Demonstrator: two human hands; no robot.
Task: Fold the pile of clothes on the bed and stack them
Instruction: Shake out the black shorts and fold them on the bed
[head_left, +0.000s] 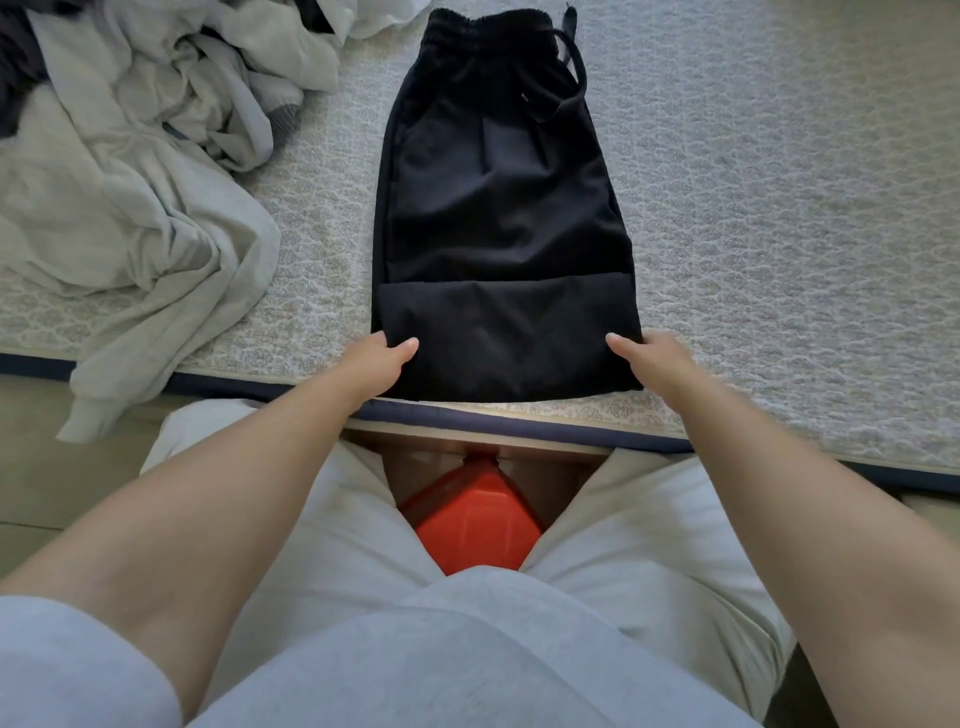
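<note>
No readable text anywhere; a tiny white mark on the black shorts (498, 208) is perhaps a label.

Both hands (382, 358) (652, 358) grip black pants (498, 208) near edge, on bed (753, 208).

Single head-worn wide-angle view, looking forward and steeply down over lap and forearms onto near edge of bed (779, 234); close range, edges bowed by lens; no second view.

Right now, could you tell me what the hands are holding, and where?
Both hold the black trousers at the near folded end: left hand at its left corner, right hand at its right.
</note>
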